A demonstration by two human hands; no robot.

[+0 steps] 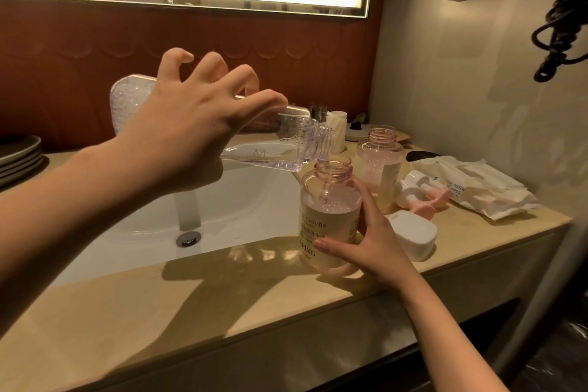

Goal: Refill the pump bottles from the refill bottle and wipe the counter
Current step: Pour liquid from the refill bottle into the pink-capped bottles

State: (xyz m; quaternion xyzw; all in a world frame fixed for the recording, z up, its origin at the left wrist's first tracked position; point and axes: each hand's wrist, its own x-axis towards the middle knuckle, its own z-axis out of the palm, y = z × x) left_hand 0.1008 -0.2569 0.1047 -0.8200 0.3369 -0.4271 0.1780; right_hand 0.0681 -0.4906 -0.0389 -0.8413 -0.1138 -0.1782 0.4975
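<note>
My left hand [187,127] grips a clear refill bottle [280,149], tipped on its side with its mouth over a pink pump bottle [327,213]. A thin stream of liquid runs down into that open bottle. My right hand [366,245] holds the pink bottle from the right, thumb across its label. The bottle stands on the beige counter [191,312] at the sink's right edge. A second open pink bottle [380,162] stands just behind. Two pink and white pump heads [420,192] lie beside it.
A white sink [222,207] with a drain plug [188,238] fills the middle. A white cap [413,234] and a pack of wet wipes [474,191] lie on the right. Stacked plates [19,159] sit far left. A black coiled cord [560,25] hangs on the right wall.
</note>
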